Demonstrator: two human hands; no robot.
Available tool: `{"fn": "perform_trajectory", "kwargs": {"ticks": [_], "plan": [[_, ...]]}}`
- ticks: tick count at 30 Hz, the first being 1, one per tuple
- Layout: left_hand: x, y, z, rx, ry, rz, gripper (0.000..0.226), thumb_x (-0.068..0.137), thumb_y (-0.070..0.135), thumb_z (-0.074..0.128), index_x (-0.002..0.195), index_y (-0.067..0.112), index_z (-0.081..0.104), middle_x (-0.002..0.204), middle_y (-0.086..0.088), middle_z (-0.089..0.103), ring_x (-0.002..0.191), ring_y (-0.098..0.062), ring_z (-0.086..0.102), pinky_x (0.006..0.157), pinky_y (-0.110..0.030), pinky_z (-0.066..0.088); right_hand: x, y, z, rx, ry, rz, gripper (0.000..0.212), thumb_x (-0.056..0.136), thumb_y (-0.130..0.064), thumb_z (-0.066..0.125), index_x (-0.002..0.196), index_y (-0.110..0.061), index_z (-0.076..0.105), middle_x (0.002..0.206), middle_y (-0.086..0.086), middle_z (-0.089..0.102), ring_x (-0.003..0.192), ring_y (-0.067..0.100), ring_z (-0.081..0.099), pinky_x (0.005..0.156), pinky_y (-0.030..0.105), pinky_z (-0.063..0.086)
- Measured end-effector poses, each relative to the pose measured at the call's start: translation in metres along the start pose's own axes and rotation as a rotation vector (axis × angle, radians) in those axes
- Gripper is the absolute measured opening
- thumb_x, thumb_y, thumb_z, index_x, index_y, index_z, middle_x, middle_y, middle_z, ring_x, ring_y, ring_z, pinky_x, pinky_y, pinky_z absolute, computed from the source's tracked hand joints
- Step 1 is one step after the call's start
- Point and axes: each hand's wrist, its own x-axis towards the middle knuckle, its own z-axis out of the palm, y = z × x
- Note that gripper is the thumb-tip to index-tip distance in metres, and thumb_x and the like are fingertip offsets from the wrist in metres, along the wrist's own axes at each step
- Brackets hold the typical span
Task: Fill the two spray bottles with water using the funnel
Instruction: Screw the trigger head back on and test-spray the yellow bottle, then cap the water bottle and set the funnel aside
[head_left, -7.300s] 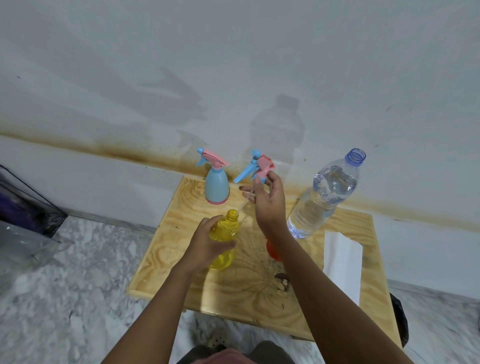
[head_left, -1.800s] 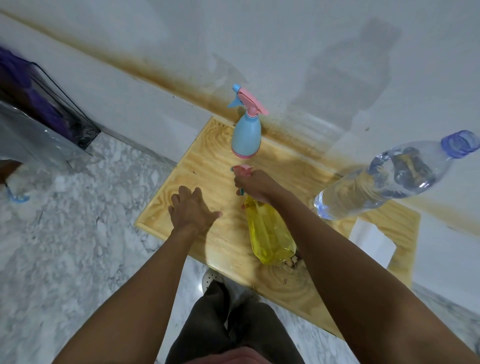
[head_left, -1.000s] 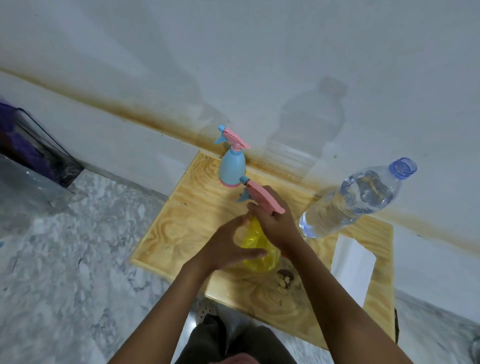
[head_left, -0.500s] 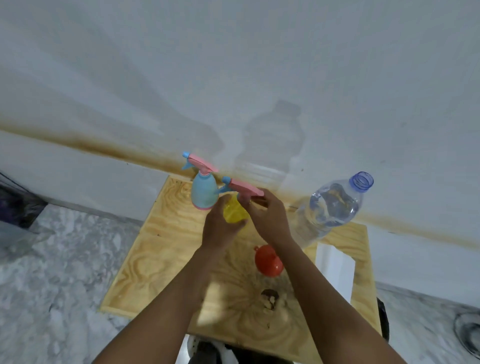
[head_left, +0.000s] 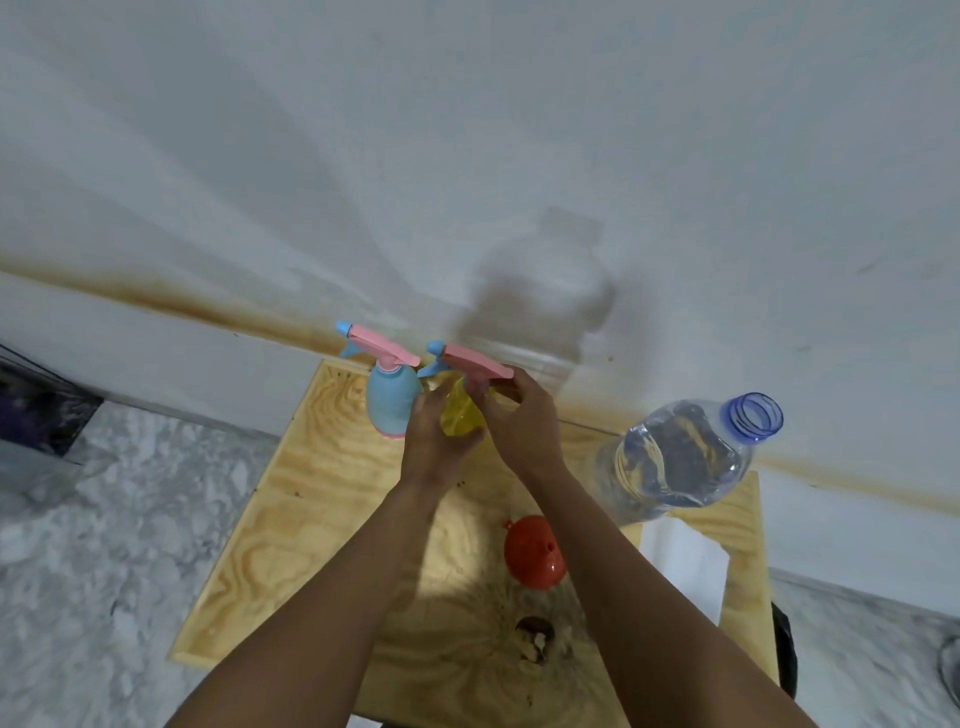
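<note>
Both hands crowd the far middle of the wooden board (head_left: 291, 499). The left hand (head_left: 435, 441) wraps the yellow spray bottle (head_left: 460, 415), and the right hand (head_left: 519, 423) pinches its pink trigger head (head_left: 475, 361). Just left of the left fingertips stands the blue spray bottle (head_left: 392, 405), touching or nearly touching them, so no passage lies there. Beyond the fingers the wall (head_left: 467, 156) closes off the far side. Right of the right hand, the open water bottle (head_left: 680, 460) leans, with a narrow gap between. Nearer than the wrists, the red funnel (head_left: 535, 556) and a white folded sheet (head_left: 683, 571) lie under the right forearm. Left of the left forearm, bare board runs clear to its edge.
</note>
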Motion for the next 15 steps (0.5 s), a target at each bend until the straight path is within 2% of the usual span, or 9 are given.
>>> {"fn": "perform_trajectory", "kwargs": {"ticks": [2,4,6,10,11,13,15], "plan": [[0.001,-0.001,0.002,-0.014,-0.001,0.010,0.075,0.072,-0.006,0.079,0.115,0.049,0.051,0.110,0.006,0.061,0.103,0.019,0.053,0.080,-0.001,0.041,0.001,0.001,0.002,-0.044,0.030,0.009,0.028,0.090,-0.041,0.069,0.111,-0.022,0.067,0.106,-0.004,0.069,0.100,0.011,0.064,0.087,0.035,0.054],[0.002,-0.001,0.003,-0.027,-0.002,0.019,0.065,0.074,-0.007,0.077,0.116,0.038,0.056,0.106,0.012,0.062,0.101,0.018,0.055,0.078,-0.002,0.042,0.001,0.002,0.004,-0.075,0.059,0.021,0.031,0.090,-0.044,0.068,0.110,-0.021,0.066,0.101,-0.003,0.068,0.092,0.012,0.063,0.081,0.035,0.055],[0.004,0.001,0.004,-0.041,0.012,0.023,0.053,0.078,0.001,0.078,0.120,0.027,0.060,0.105,0.010,0.063,0.101,0.011,0.057,0.079,-0.001,0.040,-0.001,0.002,0.004,-0.062,0.057,0.027,0.030,0.090,-0.047,0.067,0.107,-0.023,0.066,0.093,-0.006,0.069,0.086,0.010,0.065,0.077,0.036,0.057],[0.005,-0.004,0.006,0.003,0.011,-0.040,0.064,0.077,0.016,0.081,0.135,0.021,0.053,0.119,0.003,0.059,0.109,-0.008,0.054,0.084,-0.004,0.040,-0.006,0.000,0.000,-0.071,0.021,0.030,0.031,0.092,-0.049,0.065,0.110,-0.025,0.065,0.094,-0.009,0.072,0.088,0.006,0.067,0.079,0.035,0.058],[0.005,-0.006,0.006,0.011,0.002,-0.057,0.068,0.076,0.018,0.082,0.136,0.021,0.051,0.123,0.003,0.058,0.113,-0.010,0.054,0.089,-0.008,0.042,-0.007,0.000,-0.002,-0.068,0.013,0.019,0.030,0.093,-0.046,0.065,0.114,-0.025,0.065,0.097,-0.009,0.072,0.090,0.005,0.067,0.080,0.034,0.058],[0.004,-0.008,0.003,0.021,-0.029,-0.085,0.080,0.073,0.023,0.085,0.141,0.021,0.045,0.132,-0.001,0.056,0.121,-0.015,0.053,0.098,-0.029,0.047,-0.013,0.001,-0.006,-0.053,0.009,0.002,0.031,0.094,-0.038,0.065,0.121,-0.023,0.064,0.106,-0.007,0.071,0.095,0.006,0.067,0.084,0.032,0.057],[0.002,-0.013,0.000,0.047,-0.059,-0.105,0.085,0.070,0.035,0.085,0.142,0.024,0.042,0.134,-0.002,0.055,0.124,-0.018,0.053,0.099,-0.038,0.049,-0.024,0.002,-0.012,-0.044,0.018,-0.008,0.033,0.096,-0.030,0.064,0.126,-0.019,0.063,0.113,-0.004,0.070,0.098,0.005,0.066,0.087,0.027,0.056]]}}
